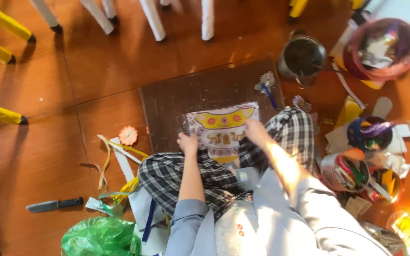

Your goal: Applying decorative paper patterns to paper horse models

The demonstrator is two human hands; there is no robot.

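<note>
The green plastic bag point(99, 236) was cut off at the bottom edge. The decorated paper sheet point(221, 129), yellow-banded and partly hidden behind checked knees, was pinched on the dark board point(200, 90) by the left hand point(187, 142) and right hand point(255, 130); fingers were too blurry to read. Farther off, a red tub's point(383, 47) contents couldn't be made out.

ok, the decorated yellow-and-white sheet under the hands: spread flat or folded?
Spread flat. The decorated sheet lies open on the dark board, pattern up, left hand and right hand at its edges; its near part is hidden.
</note>
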